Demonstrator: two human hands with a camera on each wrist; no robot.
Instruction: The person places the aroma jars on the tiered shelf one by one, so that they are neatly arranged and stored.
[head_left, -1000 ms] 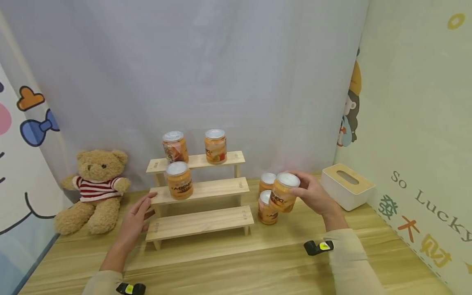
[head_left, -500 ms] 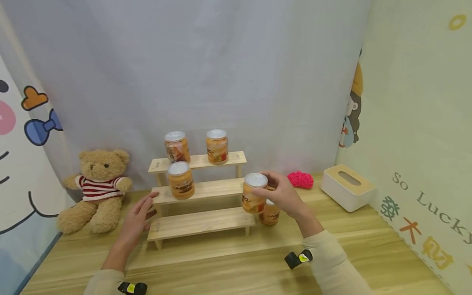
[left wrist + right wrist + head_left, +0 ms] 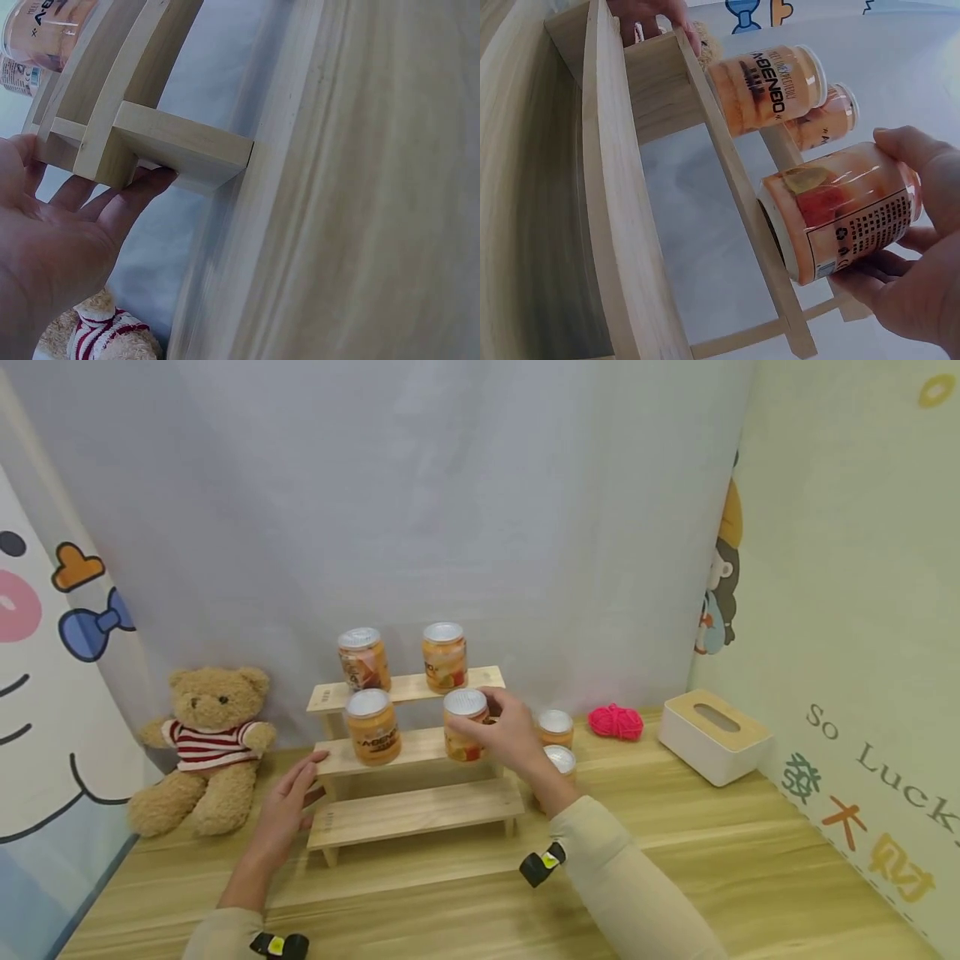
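My right hand (image 3: 513, 737) grips an orange-labelled fruit can (image 3: 461, 745) with a silver lid, upright at the right part of the middle board of the wooden three-step shelf (image 3: 416, 810). In the right wrist view, the base of this can (image 3: 847, 210) is at the board's edge; full contact is hard to tell. My left hand (image 3: 288, 806) touches the shelf's left end, and in the left wrist view its fingers (image 3: 139, 196) lie against the end and leg. Another can (image 3: 372, 731) stands on the middle board's left part. Two cans (image 3: 363, 662) (image 3: 445, 660) stand on the top board.
Two more cans (image 3: 556, 727) stand on the table (image 3: 675, 877) right of the shelf, one partly behind my right wrist. Pink yarn (image 3: 616, 722) and a white tissue box (image 3: 712, 739) lie farther right. A teddy bear (image 3: 213, 735) sits at the left. A grey curtain hangs behind.
My right hand has carried the can leftward from above the cans on the table to the middle board. The yarn has come into view. My left hand stays at the shelf's end.
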